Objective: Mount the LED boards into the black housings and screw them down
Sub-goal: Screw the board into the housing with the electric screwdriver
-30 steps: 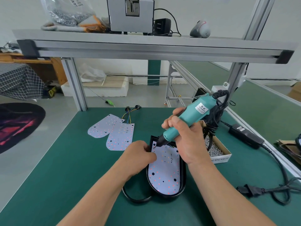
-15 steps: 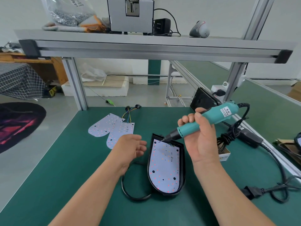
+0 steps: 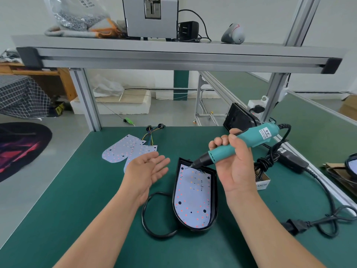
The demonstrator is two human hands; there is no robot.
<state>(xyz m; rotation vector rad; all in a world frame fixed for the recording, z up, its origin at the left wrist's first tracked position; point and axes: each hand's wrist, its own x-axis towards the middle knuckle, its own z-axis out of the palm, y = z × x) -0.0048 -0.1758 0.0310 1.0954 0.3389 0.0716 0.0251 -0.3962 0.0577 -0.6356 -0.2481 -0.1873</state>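
Note:
A black housing (image 3: pixel 214 192) lies in the middle of the green table (image 3: pixel 77 209) with a white LED board (image 3: pixel 193 198) seated inside it. My right hand (image 3: pixel 234 163) grips a teal electric screwdriver (image 3: pixel 237 146), tilted, with its bit tip over the board's far left corner. My left hand (image 3: pixel 148 169) hovers palm up to the left of the housing, fingers spread and holding nothing. Two loose LED boards (image 3: pixel 123 151) with coloured wires lie farther left at the back.
A small cardboard box (image 3: pixel 263 180) sits right of the housing, mostly hidden by my right hand and the coiled tool cord (image 3: pixel 270 161). A black power adapter (image 3: pixel 293 161) and cable run along the right edge. Another black housing (image 3: pixel 239 118) leans at the back right. An aluminium shelf (image 3: pixel 173 55) spans overhead.
My left hand has let go of the housing's top edge, moved left and opened palm up. My right hand has swung the screwdriver out to the right, uncovering the board.

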